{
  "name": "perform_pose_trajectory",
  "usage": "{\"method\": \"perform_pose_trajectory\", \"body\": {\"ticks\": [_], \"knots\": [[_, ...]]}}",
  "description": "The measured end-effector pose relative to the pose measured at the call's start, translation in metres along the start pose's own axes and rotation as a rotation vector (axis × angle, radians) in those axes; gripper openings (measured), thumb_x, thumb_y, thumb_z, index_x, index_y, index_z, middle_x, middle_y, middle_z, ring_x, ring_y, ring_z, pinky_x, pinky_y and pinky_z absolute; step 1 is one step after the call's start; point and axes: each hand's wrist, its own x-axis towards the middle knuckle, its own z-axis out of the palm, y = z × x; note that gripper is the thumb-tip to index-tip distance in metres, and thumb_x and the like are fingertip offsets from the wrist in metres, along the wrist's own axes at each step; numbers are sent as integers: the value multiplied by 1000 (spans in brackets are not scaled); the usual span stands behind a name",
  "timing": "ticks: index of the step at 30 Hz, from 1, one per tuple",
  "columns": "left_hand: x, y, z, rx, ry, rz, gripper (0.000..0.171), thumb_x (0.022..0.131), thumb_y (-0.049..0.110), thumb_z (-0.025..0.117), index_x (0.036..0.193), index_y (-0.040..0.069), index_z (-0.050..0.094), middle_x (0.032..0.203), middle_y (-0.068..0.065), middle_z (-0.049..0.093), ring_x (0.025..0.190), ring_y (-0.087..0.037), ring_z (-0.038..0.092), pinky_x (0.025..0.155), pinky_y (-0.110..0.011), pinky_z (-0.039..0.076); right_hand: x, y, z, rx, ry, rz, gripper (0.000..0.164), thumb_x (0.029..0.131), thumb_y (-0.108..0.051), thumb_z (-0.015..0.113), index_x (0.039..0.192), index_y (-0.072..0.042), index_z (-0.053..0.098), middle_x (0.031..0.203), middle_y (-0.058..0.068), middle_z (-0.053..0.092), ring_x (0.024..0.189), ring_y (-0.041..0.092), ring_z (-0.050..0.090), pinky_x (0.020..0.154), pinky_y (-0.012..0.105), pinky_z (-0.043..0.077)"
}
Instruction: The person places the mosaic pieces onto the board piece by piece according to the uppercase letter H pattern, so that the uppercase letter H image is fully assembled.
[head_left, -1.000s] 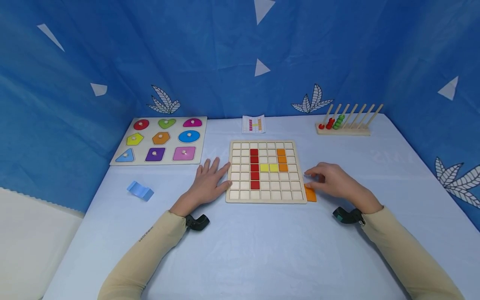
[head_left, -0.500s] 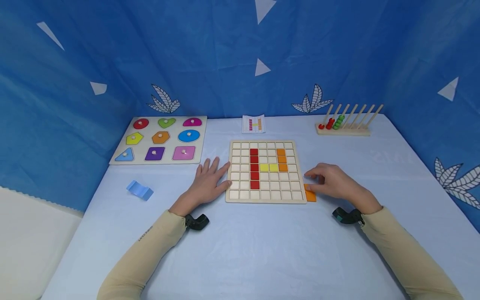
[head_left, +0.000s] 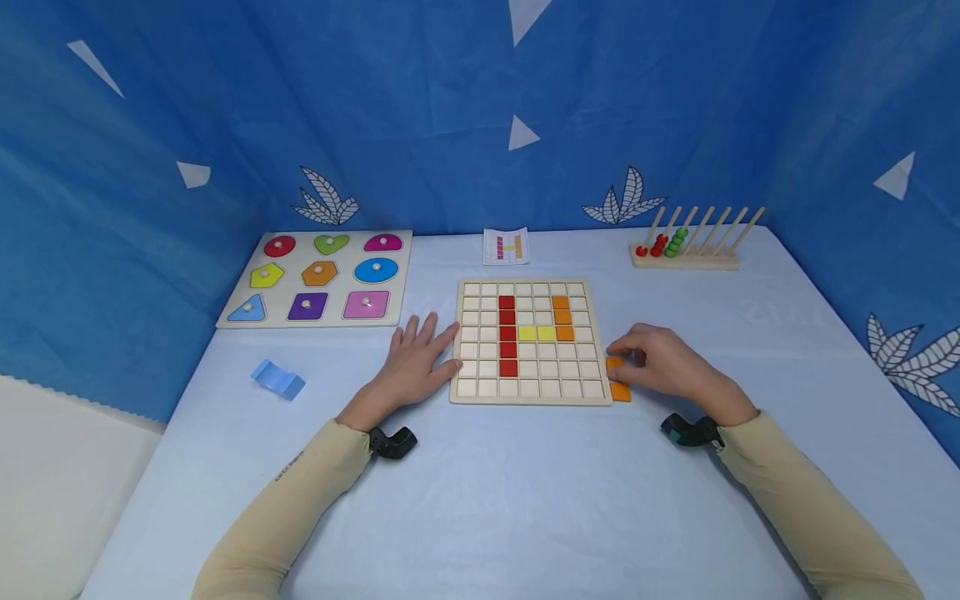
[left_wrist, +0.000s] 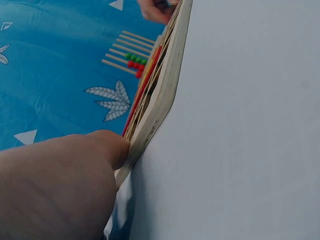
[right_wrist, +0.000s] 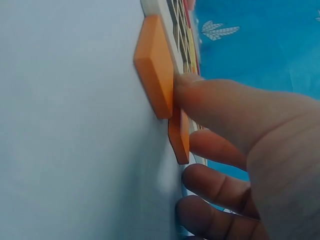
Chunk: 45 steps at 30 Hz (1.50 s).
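Note:
A square wooden grid board (head_left: pixel 529 401) lies on the table with a column of red tiles (head_left: pixel 507 333), two yellow tiles (head_left: pixel 536 333) and a column of orange tiles (head_left: pixel 562 318). My left hand (head_left: pixel 411 367) rests with spread fingers against the board's left edge. In the left wrist view its thumb (left_wrist: pixel 107 147) presses the board's side. Just off the right edge, my right hand (head_left: pixel 660 362) pinches a loose orange tile (right_wrist: pixel 181 137) between thumb and index finger. Another orange tile (right_wrist: pixel 154 65) lies nearer, beside the board.
A knobbed shape puzzle (head_left: pixel 341 293) lies at the back left, with a blue wavy piece (head_left: pixel 277 379) in front of it. Behind the board is a small pattern card (head_left: pixel 506 247). A peg abacus (head_left: pixel 685 260) with red and green beads stands back right, before a blue curtain (head_left: pixel 420 117).
The right thumb and index finger have closed on one orange tile, which now shows between them, shifted slightly back from the other tile. The left hand has kept its place at the board.

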Motion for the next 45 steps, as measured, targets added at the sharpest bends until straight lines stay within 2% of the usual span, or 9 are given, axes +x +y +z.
{"method": "perform_pose_trajectory", "body": {"ticks": [11,25,29,45], "knots": [[-1,-1,-1,3,7,6,69,101,44,53,161,16,33,170,-23,15,157,-51,2,122,-71,4,1,-1,0,-3,-27,-15,29,82,-17,84,109,-5,80,91,4,68,73,11,50,62,22,44],[0,0,0,0,-3,5,69,101,43,52,161,16,32,170,-23,14,157,-50,1,123,-70,4,2,-1,-6,-17,3,-5,26,84,-13,82,108,-4,79,90,4,70,72,12,51,62,23,45],[-1,0,-1,-4,-3,12,68,102,42,51,161,15,32,170,-24,14,157,-51,1,122,-70,4,8,-4,-7,-16,-2,4,27,84,-16,82,110,-6,79,89,3,70,72,13,51,63,23,46],[-1,1,-2,-6,-4,10,68,102,42,51,161,15,32,170,-24,14,157,-51,1,122,-70,4,40,-36,2,-44,-48,-81,31,87,-23,82,113,-7,78,89,4,67,73,13,50,65,26,43]]}}
